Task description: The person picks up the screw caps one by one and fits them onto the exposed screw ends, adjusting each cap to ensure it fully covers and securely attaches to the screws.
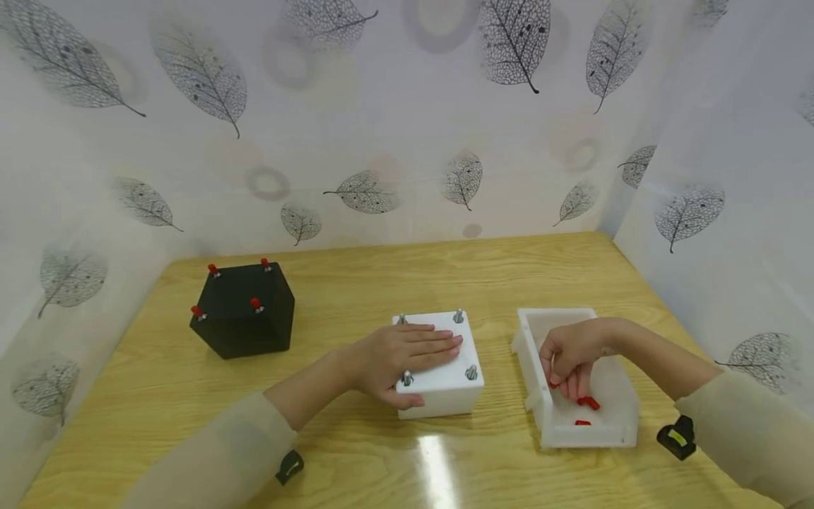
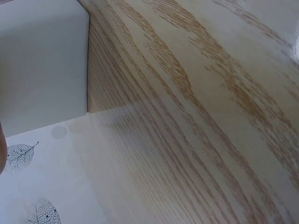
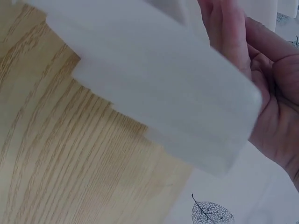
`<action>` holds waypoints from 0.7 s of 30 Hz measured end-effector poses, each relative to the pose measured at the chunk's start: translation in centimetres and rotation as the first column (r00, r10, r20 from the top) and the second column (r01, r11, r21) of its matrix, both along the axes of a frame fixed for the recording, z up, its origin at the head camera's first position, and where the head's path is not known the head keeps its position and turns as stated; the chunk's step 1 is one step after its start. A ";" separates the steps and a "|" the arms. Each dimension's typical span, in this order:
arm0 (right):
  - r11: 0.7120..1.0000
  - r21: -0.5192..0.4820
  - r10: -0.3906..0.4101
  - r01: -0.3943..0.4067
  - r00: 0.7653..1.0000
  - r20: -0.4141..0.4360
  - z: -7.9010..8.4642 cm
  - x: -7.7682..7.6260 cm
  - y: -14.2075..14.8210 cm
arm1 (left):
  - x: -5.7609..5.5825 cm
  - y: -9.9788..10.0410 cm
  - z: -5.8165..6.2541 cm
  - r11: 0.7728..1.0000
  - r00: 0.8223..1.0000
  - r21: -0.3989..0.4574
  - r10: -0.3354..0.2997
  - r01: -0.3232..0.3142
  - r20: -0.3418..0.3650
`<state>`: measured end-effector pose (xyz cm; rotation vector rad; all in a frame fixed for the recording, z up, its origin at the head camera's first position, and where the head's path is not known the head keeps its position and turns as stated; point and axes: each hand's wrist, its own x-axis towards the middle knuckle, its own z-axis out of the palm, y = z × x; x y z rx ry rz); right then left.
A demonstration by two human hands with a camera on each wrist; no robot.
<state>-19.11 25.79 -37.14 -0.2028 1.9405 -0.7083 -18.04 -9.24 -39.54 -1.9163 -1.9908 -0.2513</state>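
Observation:
A white box stands on the table with a metal bolt sticking up near each corner of its top. My left hand lies across that top with its fingers straight, its thumb against the front side. In the left wrist view only the side of the white box and a sliver of hand show. My right hand reaches into a white plastic bin, thumb and index finger pinching what looks like a small red cap. In the right wrist view the bin wall hides the fingertips.
Loose red caps lie on the bin floor. At the left stands a black box with red-capped bolts at its top corners. Leaf-patterned sheeting borders the wooden table at the back and sides.

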 end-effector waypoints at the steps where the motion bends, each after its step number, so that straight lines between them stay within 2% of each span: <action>1: 1.000 -0.007 0.002 -0.002 1.000 0.009 0.1 0.0 0.0 | 0.0 0.0 0.0 1.000 1.000 0.003 0.000 0.000 0.000; 12: 0.997 -0.073 0.028 -0.020 0.993 0.117 1.6 -0.8 0.3 | -0.1 0.0 -0.2 1.000 1.000 0.006 0.009 -0.009 0.000; 21: 0.993 -0.108 0.058 -0.041 0.986 0.155 3.1 -1.3 0.1 | -0.2 0.1 -0.4 1.000 1.000 0.019 -0.001 0.001 0.001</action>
